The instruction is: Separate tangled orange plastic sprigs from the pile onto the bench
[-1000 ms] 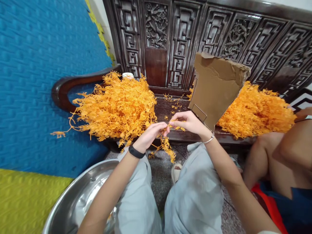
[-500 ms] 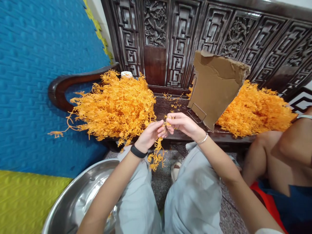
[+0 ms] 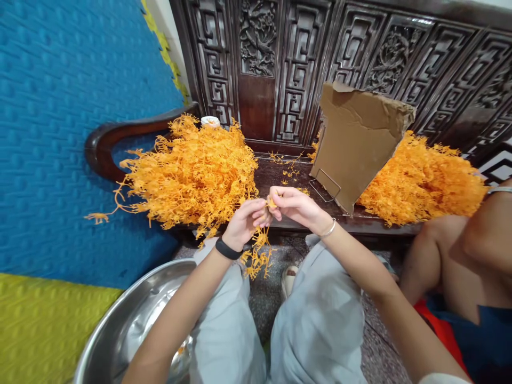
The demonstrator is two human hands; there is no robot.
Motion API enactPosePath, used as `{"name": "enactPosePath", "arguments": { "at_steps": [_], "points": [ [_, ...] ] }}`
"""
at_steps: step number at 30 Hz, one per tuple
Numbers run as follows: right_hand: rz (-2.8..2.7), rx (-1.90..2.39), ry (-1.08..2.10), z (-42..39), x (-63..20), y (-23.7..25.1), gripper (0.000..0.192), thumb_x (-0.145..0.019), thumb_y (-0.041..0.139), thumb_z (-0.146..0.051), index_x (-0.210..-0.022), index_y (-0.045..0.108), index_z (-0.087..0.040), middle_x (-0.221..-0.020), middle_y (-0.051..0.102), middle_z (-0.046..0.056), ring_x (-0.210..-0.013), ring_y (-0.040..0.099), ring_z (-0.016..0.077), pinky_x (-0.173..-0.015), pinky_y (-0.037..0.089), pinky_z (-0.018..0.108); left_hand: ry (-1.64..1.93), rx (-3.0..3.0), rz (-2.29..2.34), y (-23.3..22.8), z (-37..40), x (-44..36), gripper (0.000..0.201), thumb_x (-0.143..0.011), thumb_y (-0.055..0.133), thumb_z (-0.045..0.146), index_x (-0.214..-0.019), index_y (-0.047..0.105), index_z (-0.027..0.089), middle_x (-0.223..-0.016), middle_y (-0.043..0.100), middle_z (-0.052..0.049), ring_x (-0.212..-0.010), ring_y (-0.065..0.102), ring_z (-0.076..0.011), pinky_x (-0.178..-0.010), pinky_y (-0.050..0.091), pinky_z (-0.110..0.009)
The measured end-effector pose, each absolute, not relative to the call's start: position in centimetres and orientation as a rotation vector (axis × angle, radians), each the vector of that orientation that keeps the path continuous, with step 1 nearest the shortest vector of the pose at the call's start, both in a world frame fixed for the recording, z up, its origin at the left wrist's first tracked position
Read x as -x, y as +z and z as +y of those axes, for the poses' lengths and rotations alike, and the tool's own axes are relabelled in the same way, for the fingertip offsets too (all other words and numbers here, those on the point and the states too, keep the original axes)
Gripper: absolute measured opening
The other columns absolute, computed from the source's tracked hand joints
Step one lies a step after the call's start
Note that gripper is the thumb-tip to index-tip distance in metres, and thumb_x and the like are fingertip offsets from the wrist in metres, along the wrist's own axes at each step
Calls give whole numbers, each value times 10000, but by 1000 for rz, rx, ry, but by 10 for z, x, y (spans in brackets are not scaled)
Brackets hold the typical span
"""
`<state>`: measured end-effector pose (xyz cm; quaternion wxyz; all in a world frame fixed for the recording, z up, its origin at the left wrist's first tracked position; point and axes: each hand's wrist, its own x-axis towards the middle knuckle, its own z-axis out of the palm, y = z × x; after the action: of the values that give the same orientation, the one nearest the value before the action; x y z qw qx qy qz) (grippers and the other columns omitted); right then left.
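My left hand (image 3: pixel 247 217), with a black band at its wrist, is closed in a pinch on an orange plastic sprig strand (image 3: pixel 258 257). The branching strand dangles below my fingers between my knees. Fingertips almost touching it, my right hand (image 3: pixel 294 205) pinches a small orange piece (image 3: pixel 272 202) at the strand's upper end. My fingers hide most of that piece, so I cannot tell whether it is joined to the strand. Left of my hands, a large heap of tangled orange sprigs (image 3: pixel 196 176) covers the end of the dark wooden bench (image 3: pixel 266 173).
A torn cardboard sheet (image 3: pixel 356 144) stands on the bench, a bent wire frame (image 3: pixel 325 185) at its foot. Behind it lies a second orange heap (image 3: pixel 424 178), near another person's bare knee (image 3: pixel 432 245). A metal basin (image 3: pixel 138 309) sits by my left leg.
My right hand has shifted slightly left and turned over the small orange piece. My left hand keeps its pinch, with the strand still hanging. The whole view has moved slightly.
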<state>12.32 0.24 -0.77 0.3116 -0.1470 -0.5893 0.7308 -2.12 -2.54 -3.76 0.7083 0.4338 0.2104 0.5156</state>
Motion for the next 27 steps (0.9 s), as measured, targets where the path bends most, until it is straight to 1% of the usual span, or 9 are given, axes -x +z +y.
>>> {"name": "enactPosePath", "arguments": {
  "at_steps": [3, 5, 8, 11, 15, 19, 22, 24, 27],
  "points": [
    [-1560, 374, 1925, 4, -120, -11, 272, -780, 606, -342, -652, 439, -170, -560, 505, -25, -543, 485, 100, -620, 445, 284, 1190, -923, 500, -37, -25, 20, 434, -713, 583, 266, -393, 304, 175, -321, 309, 52, -337, 375, -62, -458, 354, -223],
    [-1498, 334, 1887, 6, -120, -9, 271, -770, 599, -344, -648, 418, -184, -558, 455, -30, -547, 466, 105, -615, 440, 289, 1280, -838, 458, -35, -24, 23, 467, -725, 553, 230, -388, 234, 177, -317, 252, 56, -332, 321, -54, -435, 333, -215],
    [-1332, 381, 1673, 16, -131, 1, 262, -794, 542, -330, -644, 366, -206, -584, 363, -30, -562, 423, 108, -617, 425, 279, 1463, -713, 356, -28, -23, 34, 490, -745, 510, 204, -413, 150, 170, -337, 168, 52, -360, 258, -57, -426, 307, -206],
    [-1290, 606, 1395, 34, -153, 9, 236, -849, 454, -373, -682, 382, -224, -615, 326, -20, -578, 396, 118, -636, 424, 274, 1496, -721, 392, -24, -21, 42, 457, -794, 486, 249, -432, 219, 171, -389, 200, 44, -417, 309, -72, -473, 340, -217],
    [-1362, 814, 1185, 71, -180, -3, 220, -822, 497, -446, -812, 516, -226, -611, 344, -34, -543, 381, 92, -579, 405, 232, 1388, -768, 454, -25, -20, 38, 404, -832, 447, 331, -472, 357, 173, -463, 305, 28, -482, 388, -87, -520, 364, -239],
    [-1426, 1324, 1115, 108, -196, -37, 144, -791, 585, -306, -797, 591, -163, -641, 505, -24, -533, 431, 48, -571, 402, 190, 1322, -829, 468, -28, -22, 29, 342, -813, 398, 309, -505, 446, 168, -513, 381, 2, -523, 428, -106, -567, 387, -264],
    [-1451, 1557, 1164, 125, -204, -60, 148, -763, 632, -238, -725, 600, -99, -579, 540, -2, -497, 446, 57, -537, 407, 206, 1334, -837, 444, -30, -22, 28, 269, -762, 383, 246, -522, 474, 163, -542, 411, -15, -552, 449, -119, -603, 406, -276],
    [-1473, 1713, 1190, 131, -208, -70, 174, -800, 603, -245, -783, 605, -72, -659, 586, 29, -563, 515, 81, -574, 448, 224, 1359, -825, 453, -32, -19, 28, 216, -727, 396, 188, -537, 493, 158, -553, 430, -18, -564, 464, -119, -607, 411, -269],
    [-1500, 1898, 1204, 135, -213, -80, 272, -861, 532, -295, -1038, 566, -91, -990, 601, 83, -840, 597, 150, -732, 510, 319, 1391, -808, 504, -37, -15, 28, 183, -719, 429, 122, -592, 559, 147, -594, 506, -17, -606, 515, -112, -628, 424, -246]
  ]
}}
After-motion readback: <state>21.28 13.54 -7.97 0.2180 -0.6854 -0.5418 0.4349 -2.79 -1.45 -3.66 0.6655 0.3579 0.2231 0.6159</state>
